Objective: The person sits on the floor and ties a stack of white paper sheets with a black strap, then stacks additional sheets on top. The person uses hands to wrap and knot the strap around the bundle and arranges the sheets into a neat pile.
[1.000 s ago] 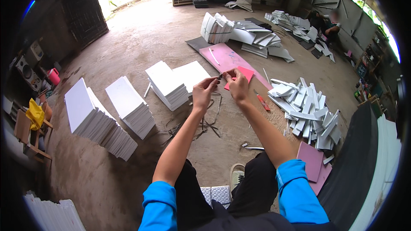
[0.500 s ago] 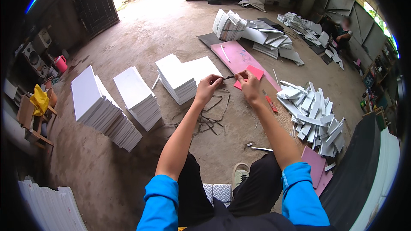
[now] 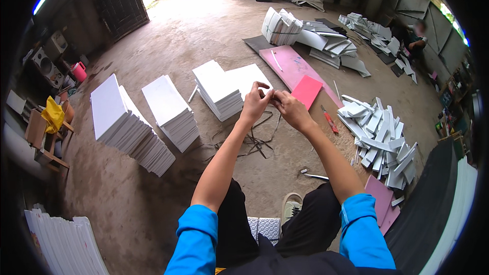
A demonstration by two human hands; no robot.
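Observation:
Both hands meet in front of me above the floor, fingertips pinched together. My left hand [image 3: 256, 103] and my right hand [image 3: 289, 106] close on a thin dark strip, mostly hidden by the fingers. One strand seems to hang below the right hand. Under them lies a tangle of dark strips [image 3: 253, 142] on the floor. Just beyond the left hand is a stack of white foam boards [image 3: 216, 89] with a flat white sheet [image 3: 248, 77] beside it. A bright pink-red board [image 3: 307, 90] lies just past the right hand.
Two more white board stacks [image 3: 127, 127] stand at left. Right of my arm are a red-handled cutter [image 3: 330, 120] and a heap of white offcuts [image 3: 379, 137]. A pink sheet [image 3: 295, 66] lies farther off, near a tied bundle [image 3: 281, 26]. A person [image 3: 417, 38] sits at far right.
My hands have come together, and the dark strip stretched between them is now mostly hidden. The right hand no longer overlaps the pink-red board. The whole view has shifted slightly.

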